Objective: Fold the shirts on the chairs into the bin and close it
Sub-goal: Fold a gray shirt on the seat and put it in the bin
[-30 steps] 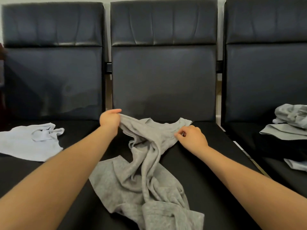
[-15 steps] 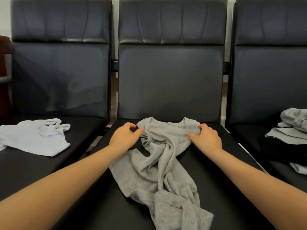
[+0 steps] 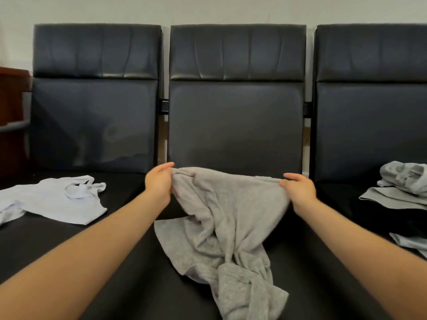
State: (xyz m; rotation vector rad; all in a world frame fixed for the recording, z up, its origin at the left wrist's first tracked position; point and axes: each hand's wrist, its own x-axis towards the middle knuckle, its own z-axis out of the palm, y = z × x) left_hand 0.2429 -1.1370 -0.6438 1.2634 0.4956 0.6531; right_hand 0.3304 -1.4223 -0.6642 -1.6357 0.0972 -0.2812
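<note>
black padded chairs (image 3: 235, 125) line the wall; on the middle seat my left hand (image 3: 158, 184) and right hand (image 3: 298, 189) pinch the grey shirt (image 3: 227, 218) by its far edge. best pull it taut, then lay it flat.

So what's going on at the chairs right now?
A person is holding a grey shirt up by its top edge over the middle chair, left hand gripping one corner and right hand the other. Its lower part lies bunched and twisted on the seat, so it is not folded yet. A white shirt lies on the left chair, and a pile of clothes sits on the right one. No bin is in view.
</note>
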